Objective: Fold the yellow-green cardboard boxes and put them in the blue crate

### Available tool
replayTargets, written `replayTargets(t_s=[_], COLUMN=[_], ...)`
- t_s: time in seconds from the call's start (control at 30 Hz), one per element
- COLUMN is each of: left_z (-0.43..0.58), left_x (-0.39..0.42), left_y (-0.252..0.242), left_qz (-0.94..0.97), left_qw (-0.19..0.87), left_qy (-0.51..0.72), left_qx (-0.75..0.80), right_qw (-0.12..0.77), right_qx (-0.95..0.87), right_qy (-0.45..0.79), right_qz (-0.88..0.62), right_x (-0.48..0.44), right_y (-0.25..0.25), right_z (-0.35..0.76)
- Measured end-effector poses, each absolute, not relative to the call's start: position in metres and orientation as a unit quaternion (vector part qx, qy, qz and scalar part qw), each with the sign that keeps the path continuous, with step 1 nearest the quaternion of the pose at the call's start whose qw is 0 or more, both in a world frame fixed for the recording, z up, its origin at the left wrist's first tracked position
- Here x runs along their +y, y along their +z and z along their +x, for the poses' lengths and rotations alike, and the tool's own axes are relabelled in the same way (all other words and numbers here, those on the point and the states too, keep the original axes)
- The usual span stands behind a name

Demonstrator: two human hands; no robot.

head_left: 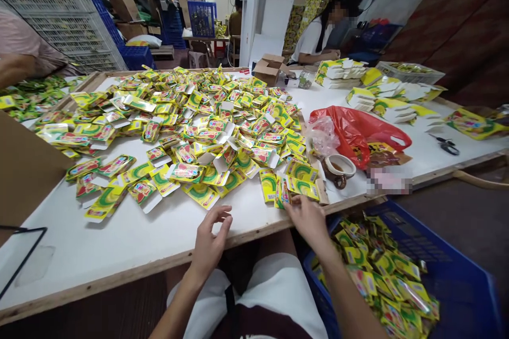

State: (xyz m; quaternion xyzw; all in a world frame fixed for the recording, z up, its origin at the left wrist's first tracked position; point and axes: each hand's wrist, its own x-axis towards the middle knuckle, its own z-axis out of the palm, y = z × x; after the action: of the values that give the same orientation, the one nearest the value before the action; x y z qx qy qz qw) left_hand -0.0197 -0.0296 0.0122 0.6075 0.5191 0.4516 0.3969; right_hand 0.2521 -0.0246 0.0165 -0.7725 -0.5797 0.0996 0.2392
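Note:
Just over the table's front edge, my left hand is held with curved fingers, thumb and forefinger apart, and nothing between them. My right hand reaches to the near right corner of the pile, its thumb and fingertips at the lower end of a small yellow-green carton. The grip is partly hidden. Beside that lie more flat cartons, one yellow carton to its left and another to its right. A big heap of such cartons, several with white end flaps standing open, spreads across the white table.
A blue crate of filled packs stands below at right. On the table are a red plastic bag, a cup, scissors and stacked cartons. A cardboard box stands at left. Other people sit nearby.

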Motion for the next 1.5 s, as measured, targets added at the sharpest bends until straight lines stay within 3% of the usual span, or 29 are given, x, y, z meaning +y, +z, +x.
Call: replayTargets(t_s=[0.1, 0.23, 0.4, 0.87, 1.0, 1.17, 1.5], left_z=[-0.016, -0.014, -0.006, -0.030, -0.028, -0.025, -0.022], left_x=[-0.031, -0.034, -0.036, -0.033, -0.028, -0.023, -0.032], left_y=[0.013, 0.010, 0.015, 0.015, 0.023, 0.025, 0.033], left_qz=[0.615, 0.571, 0.537, 0.582, 0.576, 0.514, 0.614], left_qw=[0.406, 0.441, 0.521, 0.505, 0.462, 0.512, 0.380], left_qy=[0.447, 0.461, 0.483, 0.434, 0.476, 0.535, 0.514], left_qx=[0.507, 0.515, 0.455, 0.466, 0.477, 0.433, 0.464], right_qw=[0.316, 0.447, 0.462, 0.435, 0.460, 0.495, 0.495], right_qx=[-0.535, -0.527, -0.560, -0.662, -0.656, -0.648, -0.694], right_qy=[0.100, 0.274, 0.454, 0.414, 0.376, 0.352, 0.297], right_qz=[-0.777, -0.669, -0.517, -0.448, -0.465, -0.459, -0.430], right_x=[-0.006, -0.018, -0.047, -0.013, -0.007, -0.013, -0.026], right_y=[-0.002, 0.000, 0.008, 0.036, 0.035, 0.033, 0.044], right_z=[0.219, 0.185, 0.152, 0.147, 0.140, 0.138, 0.135])
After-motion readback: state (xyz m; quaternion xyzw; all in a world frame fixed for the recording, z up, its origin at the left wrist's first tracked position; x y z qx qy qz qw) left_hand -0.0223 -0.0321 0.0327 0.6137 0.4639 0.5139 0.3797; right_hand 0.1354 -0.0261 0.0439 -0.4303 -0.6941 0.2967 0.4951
